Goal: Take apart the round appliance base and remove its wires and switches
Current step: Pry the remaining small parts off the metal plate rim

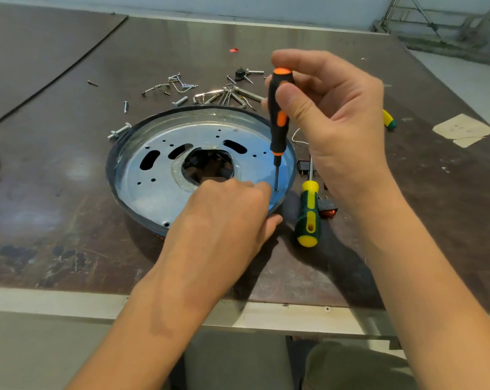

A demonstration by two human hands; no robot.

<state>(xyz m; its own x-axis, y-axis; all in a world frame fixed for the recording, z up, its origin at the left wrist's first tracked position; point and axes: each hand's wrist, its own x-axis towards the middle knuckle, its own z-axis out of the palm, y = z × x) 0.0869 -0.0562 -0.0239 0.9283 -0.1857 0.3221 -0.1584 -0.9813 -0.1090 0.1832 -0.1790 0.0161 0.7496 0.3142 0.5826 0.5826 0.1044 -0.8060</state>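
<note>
black-orange screwdriver, green-yellow screwdriver, silver base

round base on the table; loose screws behind it, a screwdriver right.

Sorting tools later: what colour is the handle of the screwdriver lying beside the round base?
The screwdriver handle is green and yellow, seen in the head view.
</note>
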